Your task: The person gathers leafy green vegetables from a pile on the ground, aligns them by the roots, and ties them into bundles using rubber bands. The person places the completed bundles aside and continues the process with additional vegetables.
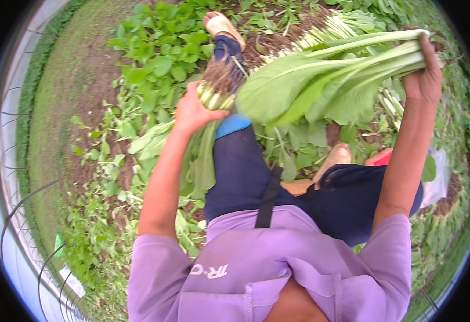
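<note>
My left hand point(192, 110) grips a bunch of leafy greens point(215, 98) around its pale stems, above my left leg. Brown roots point away from me, and the leaves hang down beside my thigh. Out to the right, my right hand point(426, 80) is closed around the white stem ends of larger leafy greens point(319, 82). Their broad leaves spread leftward and are slightly blurred. The leaf tips come close to the bunch at my left hand; I cannot tell whether they touch. A blue band point(233, 124) shows at my left knee.
Pulled greens with roots point(295, 46) lie in a row beyond my left foot point(223, 26). Growing leafy plants point(158, 60) stand to the left. Near my right knee are a red object point(379, 157) and a whitish plastic bag point(438, 181). Thin hoops point(21, 203) edge the far left.
</note>
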Demonstrator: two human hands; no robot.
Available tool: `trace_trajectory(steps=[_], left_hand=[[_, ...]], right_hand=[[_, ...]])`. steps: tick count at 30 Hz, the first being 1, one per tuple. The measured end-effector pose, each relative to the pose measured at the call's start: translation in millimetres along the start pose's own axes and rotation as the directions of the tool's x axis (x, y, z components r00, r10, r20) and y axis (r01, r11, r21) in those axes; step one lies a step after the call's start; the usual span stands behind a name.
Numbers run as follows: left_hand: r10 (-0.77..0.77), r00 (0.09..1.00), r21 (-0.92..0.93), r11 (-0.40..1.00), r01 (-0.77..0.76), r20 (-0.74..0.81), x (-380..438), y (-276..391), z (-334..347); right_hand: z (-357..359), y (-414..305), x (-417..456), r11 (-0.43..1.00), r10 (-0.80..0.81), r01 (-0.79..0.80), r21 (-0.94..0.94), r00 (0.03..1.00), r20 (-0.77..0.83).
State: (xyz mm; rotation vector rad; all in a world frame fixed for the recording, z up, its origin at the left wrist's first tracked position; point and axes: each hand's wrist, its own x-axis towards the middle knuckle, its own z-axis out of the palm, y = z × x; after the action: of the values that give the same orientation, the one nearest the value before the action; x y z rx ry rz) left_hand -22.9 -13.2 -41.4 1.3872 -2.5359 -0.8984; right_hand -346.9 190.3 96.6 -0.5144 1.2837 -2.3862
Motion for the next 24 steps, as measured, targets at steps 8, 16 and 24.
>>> trace_trajectory(steps=[8, 16, 24], left_hand=[[0.071, 0.997, -0.015, 0.997, -0.070, 0.023, -3.7, -14.2, -6.8], [0.142, 0.989, -0.180, 0.975, -0.131, 0.050, -7.8, -15.8, -10.8], [0.165, 0.960, -0.273, 0.957, -0.100, 0.226, -8.3, -12.3, -27.6]], right_hand=[[70.4, 142.6, -144.8, 0.605, 0.712, -0.725, 0.329, 0.678, 0.184], [85.1, 207.9, -177.3, 0.515, 0.764, -0.829, 0.218, 0.559, 0.321], [90.0, 204.1, -182.0, 0.561, 0.759, -0.796, 0.228, 0.605, 0.241]])
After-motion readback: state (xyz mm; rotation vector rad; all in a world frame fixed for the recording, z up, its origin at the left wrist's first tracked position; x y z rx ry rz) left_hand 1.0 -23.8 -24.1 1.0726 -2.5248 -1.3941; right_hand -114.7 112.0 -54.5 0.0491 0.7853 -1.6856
